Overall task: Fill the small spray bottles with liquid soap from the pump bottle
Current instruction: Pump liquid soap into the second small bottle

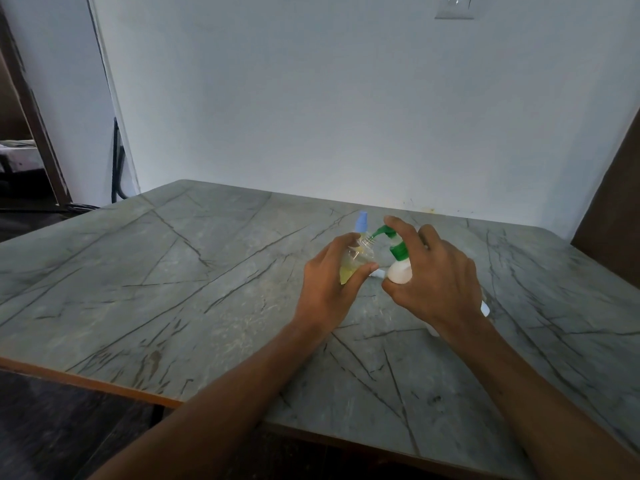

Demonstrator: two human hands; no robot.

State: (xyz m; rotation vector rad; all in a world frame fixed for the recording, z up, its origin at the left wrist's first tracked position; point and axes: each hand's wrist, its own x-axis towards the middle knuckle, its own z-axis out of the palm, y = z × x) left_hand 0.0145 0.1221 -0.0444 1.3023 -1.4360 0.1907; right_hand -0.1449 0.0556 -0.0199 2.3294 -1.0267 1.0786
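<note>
Gripping a small clear bottle above the table, the left hand has its thumb curled across the front of the body and its fingers wrapped behind. The bottle is tilted, with its open threaded neck towards the right hand, and holds yellow liquid in its lower part. The right hand is closed around the white pump bottle, thumb under the body and index finger laid over the green pump head. The green spout points down into the neck of the small bottle. Both forearms reach forward over the near table edge, wrists just above the surface. A second bottle with a pale blue cap shows just behind the left hand's fingers.
</note>
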